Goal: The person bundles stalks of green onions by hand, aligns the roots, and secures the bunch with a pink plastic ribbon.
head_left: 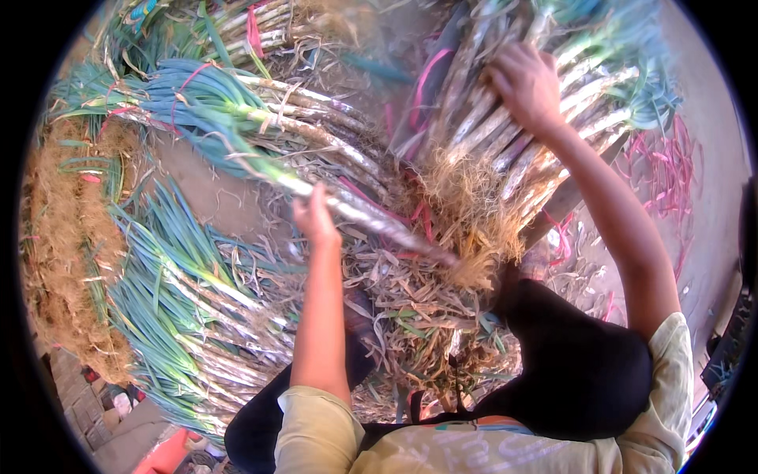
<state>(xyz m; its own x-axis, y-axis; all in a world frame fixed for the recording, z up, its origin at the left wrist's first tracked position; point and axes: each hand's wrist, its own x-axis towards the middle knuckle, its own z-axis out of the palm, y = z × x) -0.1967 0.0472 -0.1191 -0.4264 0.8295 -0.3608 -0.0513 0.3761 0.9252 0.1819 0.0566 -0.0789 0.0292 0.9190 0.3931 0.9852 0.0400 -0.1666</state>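
My left hand [318,218] grips a long Welsh onion stalk [382,222] near where its white shank turns green. The stalk slants down to the right, its root end blurred over the loose husks. At the upper right my right hand [526,89] rests with bent fingers on a heap of unpeeled Welsh onions [479,127]. Whether those fingers close around a stalk is hard to see. Tangled roots [468,183] of this heap point towards me. Left of centre lies a bundle of onions [201,89] with a pink tie around its leaves.
Stripped dry husks [414,284] cover the ground between my legs. More onions [177,320] lie at the left, beside rooty bundles [77,237] stacked along the edge. Pink ties [663,166] are scattered at the right. A red object [160,453] shows at the bottom left.
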